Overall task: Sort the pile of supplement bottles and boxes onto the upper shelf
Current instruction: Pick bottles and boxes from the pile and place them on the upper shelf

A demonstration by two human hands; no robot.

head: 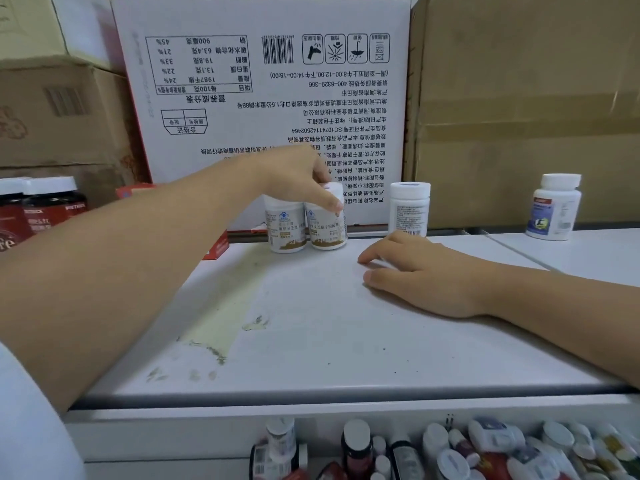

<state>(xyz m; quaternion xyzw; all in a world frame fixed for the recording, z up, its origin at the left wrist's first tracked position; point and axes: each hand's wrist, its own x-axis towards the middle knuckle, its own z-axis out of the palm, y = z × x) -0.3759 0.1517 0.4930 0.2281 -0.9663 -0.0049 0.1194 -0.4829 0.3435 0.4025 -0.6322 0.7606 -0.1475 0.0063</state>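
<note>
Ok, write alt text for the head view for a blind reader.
A person's left hand grips a white plastic gold-labelled bottle, standing beside its twin on a white shelf. The right hand rests on it, near another white bottle.

My left hand [294,178] grips a white gold-labelled plastic bottle [327,228] touching its twin [285,230] on the white shelf [311,323]; my right hand [426,271] rests flat there.

on shelf | white bottles [409,209]: 4 | dark bottles [55,206]: 2 | hands [422,271]: 2
</note>
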